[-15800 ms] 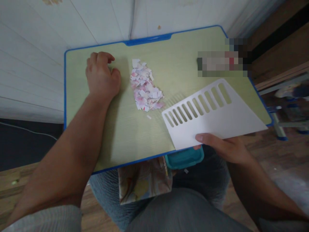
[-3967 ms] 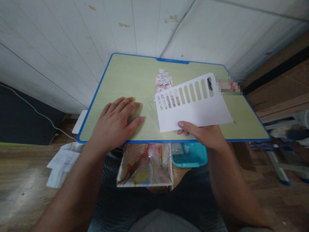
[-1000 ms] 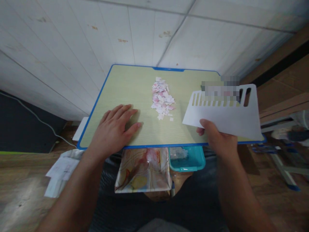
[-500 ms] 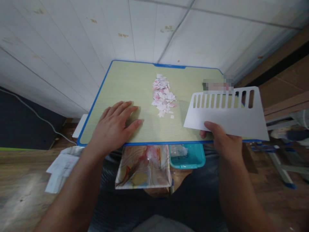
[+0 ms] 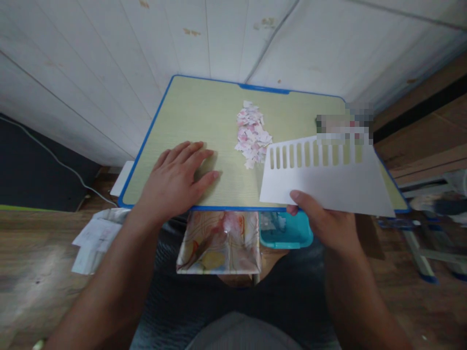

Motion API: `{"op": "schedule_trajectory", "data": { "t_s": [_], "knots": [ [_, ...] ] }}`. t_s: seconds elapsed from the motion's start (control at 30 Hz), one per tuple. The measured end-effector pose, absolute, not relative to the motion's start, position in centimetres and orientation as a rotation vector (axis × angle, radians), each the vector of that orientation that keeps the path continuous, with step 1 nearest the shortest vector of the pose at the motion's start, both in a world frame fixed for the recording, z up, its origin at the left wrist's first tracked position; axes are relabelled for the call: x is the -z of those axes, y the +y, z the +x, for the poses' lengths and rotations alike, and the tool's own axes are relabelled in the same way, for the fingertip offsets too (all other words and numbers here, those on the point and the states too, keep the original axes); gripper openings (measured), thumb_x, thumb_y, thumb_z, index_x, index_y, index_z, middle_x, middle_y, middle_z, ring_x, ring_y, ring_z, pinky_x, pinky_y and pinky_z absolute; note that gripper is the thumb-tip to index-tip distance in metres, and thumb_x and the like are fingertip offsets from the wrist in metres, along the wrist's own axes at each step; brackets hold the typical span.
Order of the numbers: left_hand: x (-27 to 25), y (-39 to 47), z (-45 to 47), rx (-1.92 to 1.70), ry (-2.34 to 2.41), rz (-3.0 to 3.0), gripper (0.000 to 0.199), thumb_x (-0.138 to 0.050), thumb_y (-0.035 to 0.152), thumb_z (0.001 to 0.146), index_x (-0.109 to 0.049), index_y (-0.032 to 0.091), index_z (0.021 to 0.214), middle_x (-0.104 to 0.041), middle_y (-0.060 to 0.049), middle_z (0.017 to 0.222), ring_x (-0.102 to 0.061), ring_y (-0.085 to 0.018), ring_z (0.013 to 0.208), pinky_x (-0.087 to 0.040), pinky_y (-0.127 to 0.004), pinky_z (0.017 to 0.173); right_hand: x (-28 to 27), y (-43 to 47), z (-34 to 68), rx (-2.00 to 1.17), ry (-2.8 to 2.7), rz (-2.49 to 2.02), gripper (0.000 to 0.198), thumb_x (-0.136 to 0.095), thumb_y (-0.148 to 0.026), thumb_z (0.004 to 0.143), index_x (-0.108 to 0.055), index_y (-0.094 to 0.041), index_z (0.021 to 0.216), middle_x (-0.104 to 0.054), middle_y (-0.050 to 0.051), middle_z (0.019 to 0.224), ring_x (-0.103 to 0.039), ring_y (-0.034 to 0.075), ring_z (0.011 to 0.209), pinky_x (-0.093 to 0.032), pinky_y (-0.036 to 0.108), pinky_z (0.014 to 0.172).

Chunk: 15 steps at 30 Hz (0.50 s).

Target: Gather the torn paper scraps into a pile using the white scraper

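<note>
A white slotted sheet (image 5: 317, 187) is gripped along its near edge, between thumb and fingers, by the right hand (image 5: 323, 216), and is held over the right part of the table (image 5: 199, 114). The left hand (image 5: 175, 182) is laid relaxed at the near left, fingers spread. Torn paper scraps (image 5: 251, 131) are heaped mid-table, just beside the sheet's left corner; whether they are touched by it cannot be told.
</note>
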<state>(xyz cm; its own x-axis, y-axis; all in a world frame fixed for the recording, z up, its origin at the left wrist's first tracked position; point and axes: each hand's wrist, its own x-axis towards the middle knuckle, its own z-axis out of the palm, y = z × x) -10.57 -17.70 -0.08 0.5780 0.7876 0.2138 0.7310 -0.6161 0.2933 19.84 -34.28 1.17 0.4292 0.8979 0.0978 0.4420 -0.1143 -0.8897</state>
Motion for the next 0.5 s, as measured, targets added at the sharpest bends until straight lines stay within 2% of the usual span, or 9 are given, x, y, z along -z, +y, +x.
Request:
{"op": "schedule_trajectory", "data": {
  "t_s": [0.23, 0.37, 0.5],
  "knots": [
    [-0.1, -17.8, -10.4, -0.481, 1.285, 2.624, 0.056, -0.053, 0.06, 0.116, -0.068, 0.033, 0.162, -0.059, -0.006, 0.182, -0.047, -0.036, 0.175, -0.036, -0.061, 0.146, -1.6, -33.5, 18.1, -0.741, -1.259, -1.63, 0.041, -0.081, -0.039, 0.097, -0.072, -0.028, 0.059, -0.074, 0.003, 0.063, -0.073, 0.023, 0.064, -0.068, 0.04, 0.076],
    [-0.1, -17.9, -10.4, -0.498, 1.272, 2.621, 0.057, -0.052, 0.06, 0.116, -0.068, 0.031, 0.163, -0.059, -0.008, 0.182, -0.047, -0.037, 0.175, -0.036, -0.062, 0.146, -1.4, -33.4, 18.2, -0.652, -1.115, -1.618, 0.04, -0.085, -0.04, 0.093, -0.071, -0.029, 0.058, -0.071, 0.002, 0.059, -0.068, 0.024, 0.058, -0.066, 0.043, 0.073],
    [0.0, -17.9, -10.4, -0.503, 1.27, 2.612, 0.055, -0.054, 0.06, 0.116, -0.069, 0.033, 0.162, -0.059, -0.006, 0.181, -0.047, -0.038, 0.175, -0.036, -0.063, 0.146, -0.8, -33.7, 19.3, -0.545, -1.075, -1.613, 0.041, -0.085, -0.046, 0.092, -0.065, -0.03, 0.058, -0.067, 0.002, 0.058, -0.065, 0.025, 0.059, -0.065, 0.047, 0.075]
  ]
}}
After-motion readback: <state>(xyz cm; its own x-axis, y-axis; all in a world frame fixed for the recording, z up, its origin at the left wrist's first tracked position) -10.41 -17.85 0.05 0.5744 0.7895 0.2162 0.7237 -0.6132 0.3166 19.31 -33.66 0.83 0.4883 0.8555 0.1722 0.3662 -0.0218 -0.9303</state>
